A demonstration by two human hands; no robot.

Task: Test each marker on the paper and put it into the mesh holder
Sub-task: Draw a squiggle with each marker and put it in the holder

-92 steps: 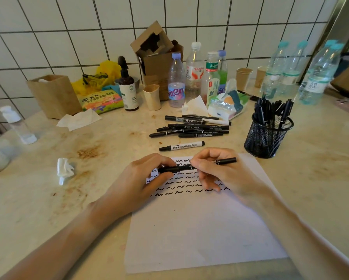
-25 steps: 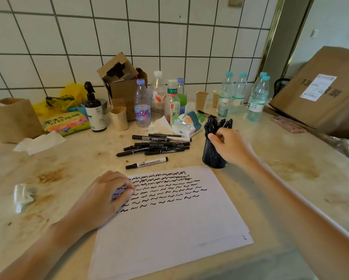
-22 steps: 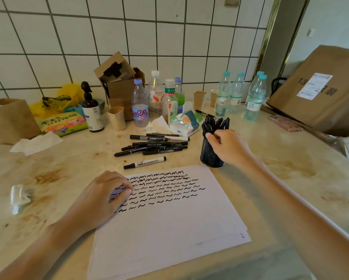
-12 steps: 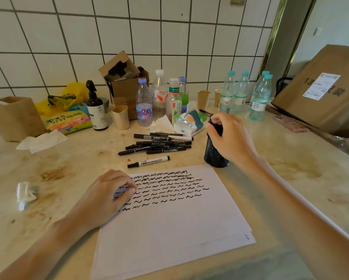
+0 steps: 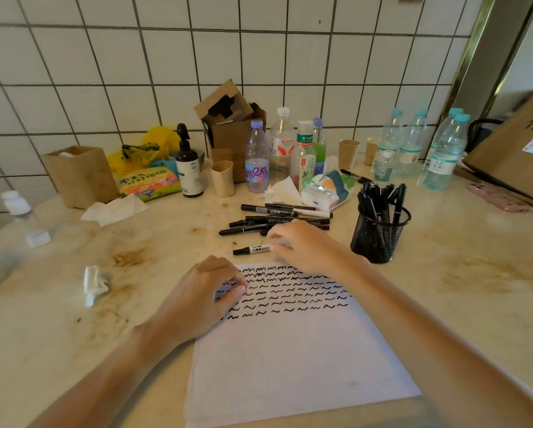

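our right hand [image 5: 302,245] closes its fingers on the white-barrelled marker [image 5: 252,249] just above the paper [image 5: 289,350], its black cap pointing away from the grip; our left hand [image 5: 203,296] rests with fingers curled on the scribbled sheet, holding nothing; right of the grip stands the mesh holder [image 5: 379,236], full of markers

black wire mesh holder [image 5: 379,236] is showing; matt white paper [image 5: 289,359] is lying on a stained, smooth stone-look counter [image 5: 459,273]; glossy tiles [image 5: 259,57] are shining.
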